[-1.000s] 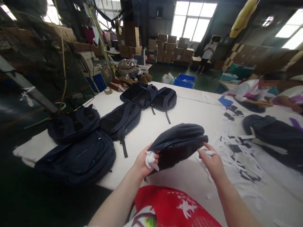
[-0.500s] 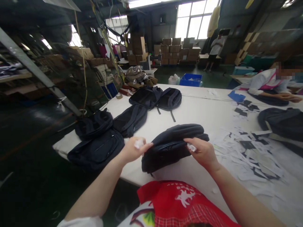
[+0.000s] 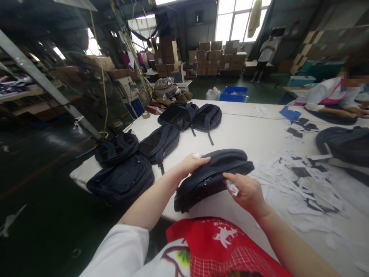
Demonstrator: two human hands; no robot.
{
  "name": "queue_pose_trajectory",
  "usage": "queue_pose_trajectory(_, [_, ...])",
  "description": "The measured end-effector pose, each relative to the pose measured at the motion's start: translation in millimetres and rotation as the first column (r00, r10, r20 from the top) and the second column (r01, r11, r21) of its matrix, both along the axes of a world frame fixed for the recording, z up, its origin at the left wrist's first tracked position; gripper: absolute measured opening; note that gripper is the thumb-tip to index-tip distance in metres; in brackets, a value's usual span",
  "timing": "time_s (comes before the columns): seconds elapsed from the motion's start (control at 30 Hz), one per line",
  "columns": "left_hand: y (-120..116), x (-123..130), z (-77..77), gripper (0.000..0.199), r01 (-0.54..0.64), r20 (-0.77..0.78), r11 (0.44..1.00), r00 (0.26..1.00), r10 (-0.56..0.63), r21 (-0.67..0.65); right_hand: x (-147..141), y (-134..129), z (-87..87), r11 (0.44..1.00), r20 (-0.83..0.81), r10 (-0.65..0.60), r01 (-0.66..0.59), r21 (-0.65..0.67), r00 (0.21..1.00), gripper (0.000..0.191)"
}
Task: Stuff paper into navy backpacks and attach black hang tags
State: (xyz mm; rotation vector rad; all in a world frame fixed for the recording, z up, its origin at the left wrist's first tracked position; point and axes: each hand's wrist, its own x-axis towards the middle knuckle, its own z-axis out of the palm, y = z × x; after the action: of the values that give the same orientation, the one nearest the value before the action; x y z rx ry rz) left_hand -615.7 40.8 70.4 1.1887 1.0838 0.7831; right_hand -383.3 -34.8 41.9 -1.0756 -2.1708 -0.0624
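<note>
Backpack (image 3: 213, 175), dark navy, lies on its side on the white bench (image 3: 245, 130), directly in front of the person, between the two hands. Left hand (image 3: 191, 163) rests on its upper left edge, fingers laid flat over the fabric, a bit of white paper showing at the fingertips; grip is loose, more a press than a pinch. Right hand (image 3: 245, 190) sits at the lower right side of the same backpack, touching the zip edge; its grip is narrow, thumb and fingers pinched on a small white paper scrap (image 3: 232, 187).

Left of the left grip, at the bench edge: a pile of similar dark backpacks (image 3: 122, 169), stacked and overlapping. Beyond the left grip, further up the bench: two more dark bags (image 3: 191, 115), straps trailing toward the person. Right of the right grip: loose litter of white and dark paper scraps (image 3: 302, 181) spread over the bench, well apart from the held backpack. Past that, another dark bag (image 3: 343, 144) at the right edge, and a seated person's sleeve (image 3: 319, 96) working at the far right. Far behind both grips: blue crate (image 3: 233, 93) on the floor and stacked cardboard boxes (image 3: 219, 57) under the windows. Red printed cloth (image 3: 219, 246) sits below the grips, nearest the camera.
</note>
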Motion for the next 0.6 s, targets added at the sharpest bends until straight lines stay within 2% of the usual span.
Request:
queue_pose_trajectory(0.1, [-2,15,-12.9,0.048,-0.034,0.315,0.982,0.945,0.093,-0.186,3,-5,8.2,0.997,-0.039,-0.037,0.034,-0.071,0.999,0.025])
queue_pose_trajectory(0.17, [-4,27,-18.9,0.047,-0.049,0.375,0.973,0.917,0.134,-0.227,0,-8,16.9,0.987,-0.056,-0.112,0.105,-0.122,0.992,0.027])
queue_pose_trajectory(0.27, [-7,41,-24.3,0.044,-0.068,0.366,0.967,0.917,0.157,-0.244,-8,-11,29.8,0.951,0.009,-0.265,0.263,-0.164,0.964,0.034])
queue_pose_trajectory(0.33, [-9,47,-25.4,0.043,-0.080,0.352,0.969,0.922,0.161,-0.232,-14,-13,36.3,0.924,0.076,-0.331,0.339,-0.178,0.941,0.032])
queue_pose_trajectory(0.47, [-12,53,-22.5,0.042,-0.120,0.296,0.974,0.939,0.173,-0.191,-26,-18,43.9,0.888,0.238,-0.378,0.423,-0.180,0.895,0.014])
queue_pose_trajectory(0.6, [-15,54,-18.4,0.042,-0.156,0.225,0.986,0.960,0.165,-0.060,-36,-24,46.0,0.880,0.361,-0.378,0.452,-0.144,0.852,0.007])
